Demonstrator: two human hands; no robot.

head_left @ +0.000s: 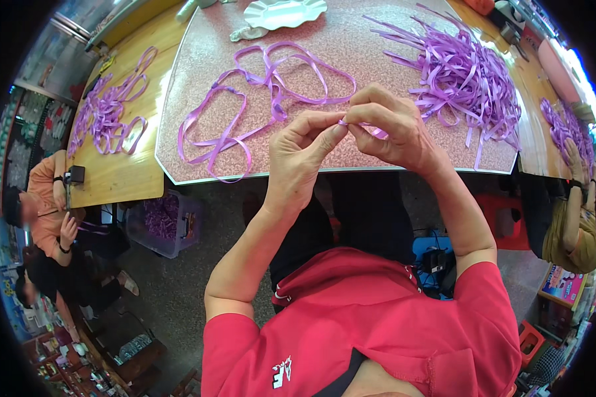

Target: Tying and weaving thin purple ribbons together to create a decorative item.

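Note:
My left hand (304, 149) and my right hand (392, 129) meet above the near edge of the table, thumbs and fingertips pinched close together. Between them is a short stretch of purple ribbon (342, 123), which both hands grip; part of it shows under the right fingers. Most of its length is hidden by my hands. Beyond my left hand, several looped purple ribbons (220, 142) with small knots lie on the speckled pink tabletop (351, 40). To the right of my right hand rests a big tangled heap of purple ribbons (467, 73).
A white scalloped dish (285, 13) sits at the far edge. More purple ribbons (106, 116) lie on the wooden table (122, 182) at left. Below it stands a clear plastic bin (159, 225) of ribbons. Other people (46, 205) sit left; one person (573, 225) works at right.

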